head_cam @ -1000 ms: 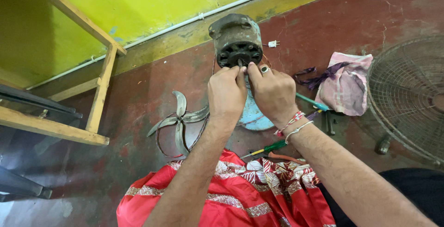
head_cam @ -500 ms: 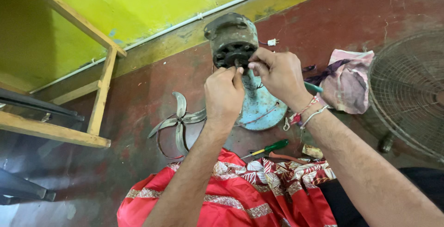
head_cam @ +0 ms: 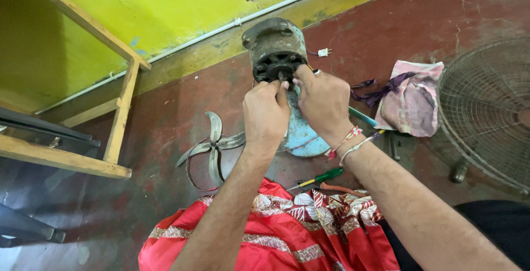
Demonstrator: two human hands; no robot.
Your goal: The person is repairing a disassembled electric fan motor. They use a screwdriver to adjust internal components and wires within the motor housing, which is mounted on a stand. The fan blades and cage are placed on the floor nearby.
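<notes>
Wooden bench frame point(head_cam: 118, 113) sits at the left of the frame against the yellow-green wall, and just right of it on the red floor lies the metal fan blade point(head_cam: 212, 148). Near the top centre we've got the grimy fan motor point(head_cam: 274, 50), with our left hand point(head_cam: 266, 113) pinched closed at its lower face and our right hand point(head_cam: 323, 102) curled shut right beside it, fingertips on the same spot, though we can't tell what they're pinching. Below sits a green screwdriver point(head_cam: 320, 178), and further right a pink cloth point(head_cam: 411, 100) and the wire fan guard point(head_cam: 486, 111).
</notes>
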